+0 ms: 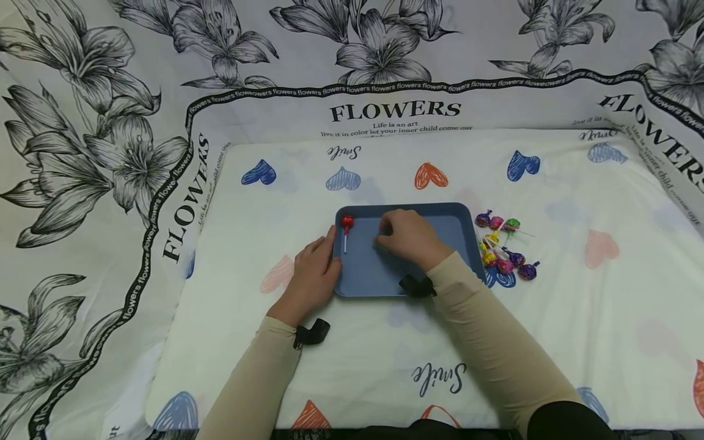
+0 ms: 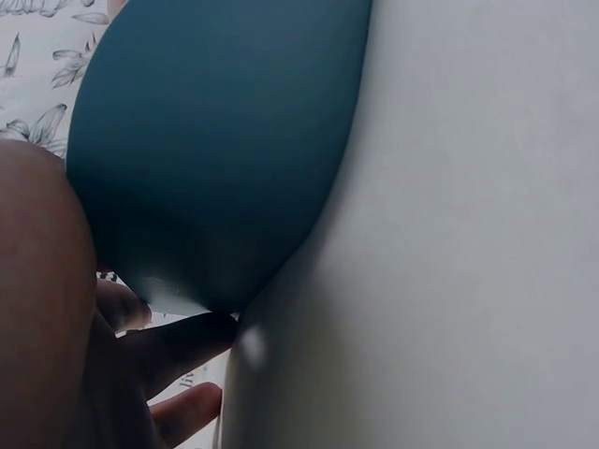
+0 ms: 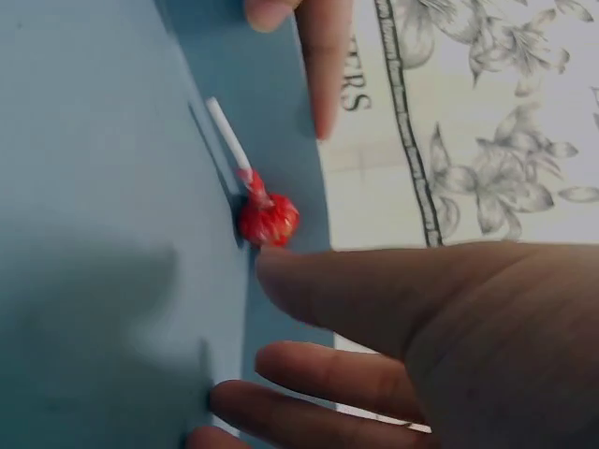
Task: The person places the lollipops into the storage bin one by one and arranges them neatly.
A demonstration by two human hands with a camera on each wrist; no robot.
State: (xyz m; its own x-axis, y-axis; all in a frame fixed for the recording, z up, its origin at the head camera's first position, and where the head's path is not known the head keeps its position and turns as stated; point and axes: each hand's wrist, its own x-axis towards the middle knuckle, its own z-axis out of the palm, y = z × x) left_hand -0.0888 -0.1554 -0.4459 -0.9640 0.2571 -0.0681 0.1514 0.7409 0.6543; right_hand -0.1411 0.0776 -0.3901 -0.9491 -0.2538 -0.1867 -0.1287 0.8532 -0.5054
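Note:
A blue rectangular tray (image 1: 407, 288) lies on the cloth. My left hand (image 1: 315, 275) holds its left side, fingers along the outer wall and thumb at the rim. In the left wrist view, fingers (image 2: 182, 351) meet the tray's edge (image 2: 225, 150) from below. A red-wrapped lollipop (image 1: 347, 222) lies inside near the left wall, its white stick toward me. Over the tray's middle, my right hand (image 1: 412, 238) has bent fingers with a gap between thumb and forefinger. The right wrist view shows its thumb beside the red lollipop (image 3: 270, 220) and nothing held.
Just right of the tray lies a loose pile of wrapped lollipops (image 1: 505, 253) in purple, pink, yellow and green. White heart-print cloth (image 1: 550, 342) lies under everything, over a larger flower-print cloth (image 1: 264, 116). A black wrist camera (image 1: 417, 286) overlaps the tray's front edge.

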